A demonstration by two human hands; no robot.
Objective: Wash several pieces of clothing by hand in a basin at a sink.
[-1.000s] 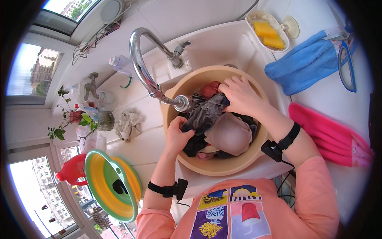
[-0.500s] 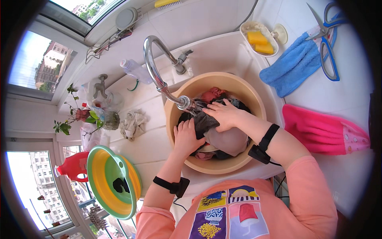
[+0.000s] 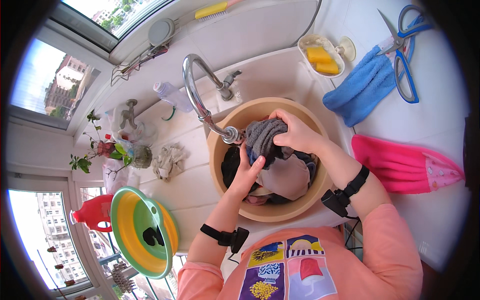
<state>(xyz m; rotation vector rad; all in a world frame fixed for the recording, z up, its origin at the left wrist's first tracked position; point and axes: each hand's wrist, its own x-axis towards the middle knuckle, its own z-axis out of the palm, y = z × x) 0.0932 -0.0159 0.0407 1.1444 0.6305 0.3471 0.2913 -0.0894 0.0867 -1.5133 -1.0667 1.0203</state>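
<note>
Over a beige plastic basin (image 3: 320,125) in the sink, both my hands hold a bunched dark grey cloth (image 3: 266,134) under the tap. My right hand (image 3: 295,132) grips its right side, fingers curled over the top. My left hand (image 3: 247,170) holds it from the lower left, thumb against it. The chrome tap (image 3: 232,134) has its spray head just left of the cloth, partly touching or overlapping it in view. Wet garments fill the basin below, among them a pale grey-beige piece (image 3: 287,178) and black ones (image 3: 231,167).
A yellow and green basin (image 3: 167,225) with a small black item stands at left, beside a red jug (image 3: 95,212). A soap dish (image 3: 337,62) with yellow bars, a blue towel (image 3: 357,90), scissors (image 3: 400,45) and a pink towel (image 3: 390,165) are at right. A crumpled rag (image 3: 169,161) lies on the ledge.
My hands, spread over the laundry before, have gathered the dark grey cloth and lifted it toward the tap's spray head. The view has shifted slightly.
</note>
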